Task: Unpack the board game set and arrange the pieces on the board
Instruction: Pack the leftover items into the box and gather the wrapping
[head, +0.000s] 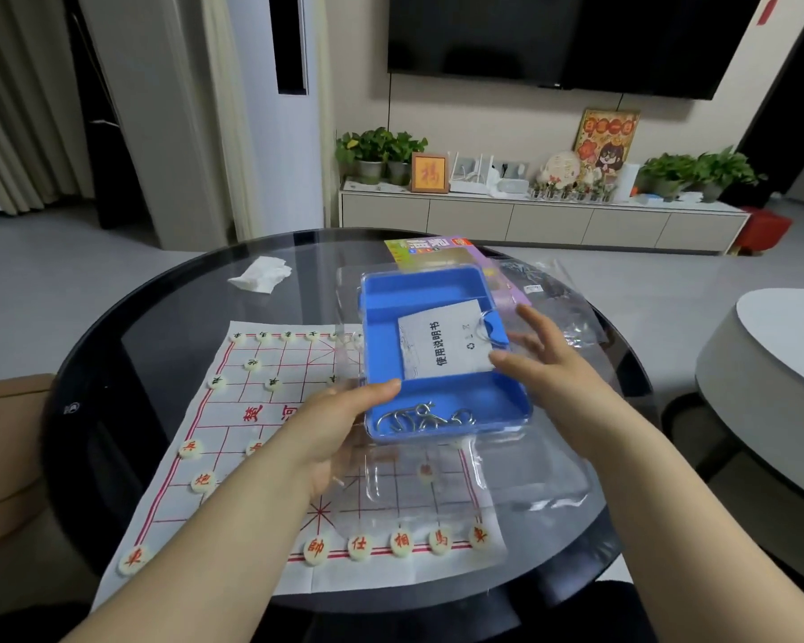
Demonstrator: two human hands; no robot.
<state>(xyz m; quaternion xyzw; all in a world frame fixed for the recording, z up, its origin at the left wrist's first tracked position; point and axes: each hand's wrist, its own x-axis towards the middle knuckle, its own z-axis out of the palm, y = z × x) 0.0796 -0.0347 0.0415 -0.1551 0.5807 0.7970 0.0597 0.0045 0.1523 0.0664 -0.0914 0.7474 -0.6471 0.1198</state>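
Note:
A white Chinese-chess board sheet point(233, 438) with red lines lies on the round glass table point(126, 317). Several cream round pieces point(315, 551) stand on it along the near and far rows. Above the board my left hand point(330, 429) grips the near left edge of a blue tray point(442, 401) set in clear plastic packaging. In the tray lie a white instruction leaflet point(442, 341) and several metal wire rings point(418, 417). My right hand point(544, 359) touches the tray's right side with straight fingers. The clear lid point(530, 475) hangs open over the board's right part.
A crumpled white tissue point(263, 273) lies at the table's far left. A colourful card insert point(437, 250) and a clear plastic bag point(553, 294) lie behind the tray. A low grey table point(771, 345) stands to the right, a TV cabinet point(530, 220) beyond.

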